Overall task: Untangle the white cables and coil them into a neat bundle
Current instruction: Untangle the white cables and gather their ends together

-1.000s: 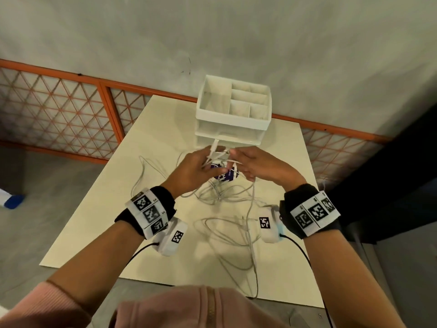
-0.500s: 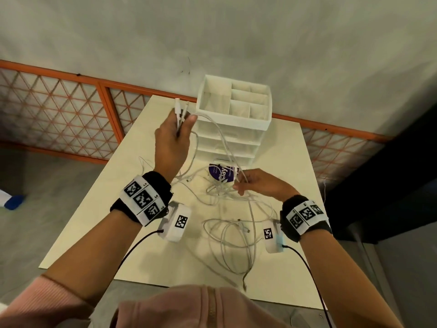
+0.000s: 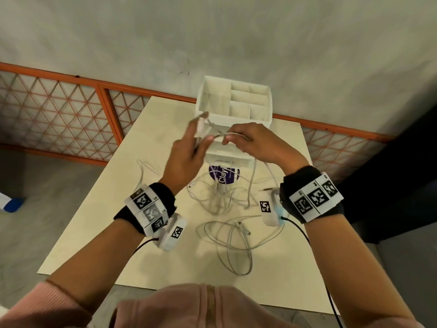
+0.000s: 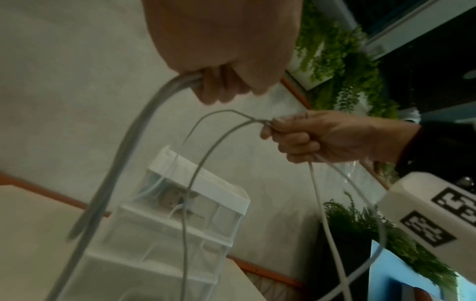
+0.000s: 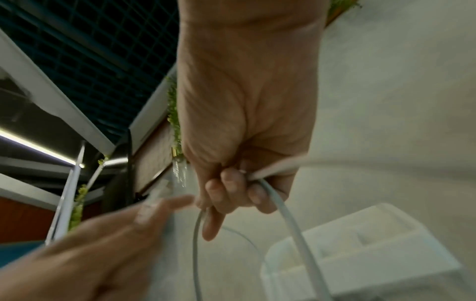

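left hand [image 3: 186, 150]: fingers curled round thin white cables [image 3: 224, 204] | right hand [image 3: 255, 143]: pinches cable strand, raised | rest tangled on cream table [image 3: 94, 228] | white plastic organiser [image 3: 234, 102] behind

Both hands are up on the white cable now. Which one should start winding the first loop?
Probably the right hand. It grips the white cable where the slack runs down to the tangle on the table, so it can feed length. The left hand pinches the plug ends and is better left anchoring.
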Available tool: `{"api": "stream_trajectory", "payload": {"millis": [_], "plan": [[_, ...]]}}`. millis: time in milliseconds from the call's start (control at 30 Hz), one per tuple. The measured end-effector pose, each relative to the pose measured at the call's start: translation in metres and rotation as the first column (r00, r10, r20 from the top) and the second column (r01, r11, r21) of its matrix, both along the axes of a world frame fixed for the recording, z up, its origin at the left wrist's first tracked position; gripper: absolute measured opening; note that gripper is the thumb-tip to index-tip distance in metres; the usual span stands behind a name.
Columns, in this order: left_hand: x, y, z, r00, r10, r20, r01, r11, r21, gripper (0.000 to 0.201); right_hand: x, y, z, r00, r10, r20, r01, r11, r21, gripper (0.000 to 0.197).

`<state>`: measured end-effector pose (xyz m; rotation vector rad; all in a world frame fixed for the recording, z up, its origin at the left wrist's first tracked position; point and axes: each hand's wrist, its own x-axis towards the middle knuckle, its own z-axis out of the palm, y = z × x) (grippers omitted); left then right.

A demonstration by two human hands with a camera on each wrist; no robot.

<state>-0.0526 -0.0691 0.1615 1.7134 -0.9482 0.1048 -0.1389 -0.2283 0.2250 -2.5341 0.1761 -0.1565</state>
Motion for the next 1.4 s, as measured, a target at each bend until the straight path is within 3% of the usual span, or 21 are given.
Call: {"api": "stream_trajectory", "payload": {"millis": [67, 133, 200, 267, 400, 533, 600, 667, 800, 933, 1000, 1066, 1133, 1200, 1266, 1400], "plan": [[-0.001, -0.007, 0.001, 0.996, -0.094, 0.002, 0.093, 0.992, 0.083, 0.036, 0.002, 0.006, 0.004, 1.000, 0.028, 0.013, -0.029, 0.999, 0.019, 0.023], [0.003, -0.009, -0.001, 0.992, -0.127, -0.005, 0.127, 0.986, 0.108, 0.024, 0.001, 0.005, 0.004, 1.000, 0.027, 0.000, -0.027, 0.999, 0.033, 0.024], [0.008, -0.008, -0.004, 0.991, -0.132, 0.019, 0.128, 0.980, 0.151, 0.025, -0.001, 0.001, -0.002, 0.999, 0.033, -0.022, -0.032, 0.996, 0.080, 0.025], [0.012, -0.007, -0.005, 0.994, -0.082, 0.073, 0.068, 0.981, 0.180, 0.029, -0.006, -0.006, -0.016, 1.000, 0.009, -0.027, -0.004, 0.983, 0.186, 0.024], [0.030, 0.007, -0.004, 0.990, 0.093, 0.109, -0.101, 0.993, 0.068, 0.027, -0.033, -0.030, -0.058, 0.989, -0.108, -0.099, 0.132, 0.947, 0.292, 0.021], [0.035, 0.025, -0.019, 0.986, -0.042, 0.159, -0.005, 0.959, 0.283, 0.026, -0.056, -0.046, -0.099, 0.967, -0.184, -0.179, 0.228, 0.935, 0.271, 0.023], [0.030, 0.031, -0.031, 0.986, -0.142, 0.090, 0.095, 0.912, 0.400, 0.024, -0.065, -0.048, -0.110, 0.952, -0.201, -0.232, 0.258, 0.934, 0.247, 0.031], [0.024, 0.038, -0.043, 0.975, -0.214, -0.066, 0.219, 0.845, 0.489, 0.027, -0.076, -0.047, -0.115, 0.929, -0.203, -0.309, 0.275, 0.938, 0.209, 0.043], [0.014, 0.050, -0.062, 0.953, -0.224, -0.202, 0.302, 0.710, 0.636, 0.044, -0.101, -0.036, -0.132, 0.818, -0.175, -0.548, 0.345, 0.912, 0.224, 0.074], [-0.006, 0.052, -0.088, 0.885, -0.263, -0.384, 0.463, 0.405, 0.789, 0.043, -0.122, -0.026, -0.171, 0.637, -0.057, -0.769, 0.198, 0.976, 0.092, 0.064], [-0.019, 0.050, -0.100, 0.854, -0.271, -0.445, 0.511, 0.268, 0.817, 0.043, -0.133, -0.021, -0.189, 0.570, -0.022, -0.822, 0.186, 0.977, 0.103, 0.053], [-0.031, 0.049, -0.109, 0.831, -0.272, -0.485, 0.538, 0.177, 0.824, 0.042, -0.142, -0.016, -0.205, 0.584, -0.014, -0.812, 0.188, 0.975, 0.118, 0.041], [-0.038, 0.048, -0.115, 0.827, -0.268, -0.494, 0.540, 0.134, 0.831, 0.041, -0.146, -0.012, -0.219, 0.663, -0.104, -0.741, 0.225, 0.972, 0.065, 0.031], [-0.043, 0.046, -0.118, 0.840, -0.256, -0.479, 0.522, 0.137, 0.842, 0.040, -0.145, -0.004, -0.230, 0.741, -0.263, -0.618, 0.383, 0.921, 0.066, 0.035], [-0.046, 0.045, -0.120, 0.858, -0.246, -0.451, 0.493, 0.147, 0.858, 0.040, -0.141, 0.004, -0.236, 0.766, -0.360, -0.533, 0.494, 0.860, 0.129, 0.036], [-0.049, 0.044, -0.121, 0.860, -0.233, -0.455, 0.491, 0.133, 0.861, 0.036, -0.132, 0.011, -0.240, 0.793, -0.318, -0.520, 0.463, 0.869, 0.176, 0.013]]}}
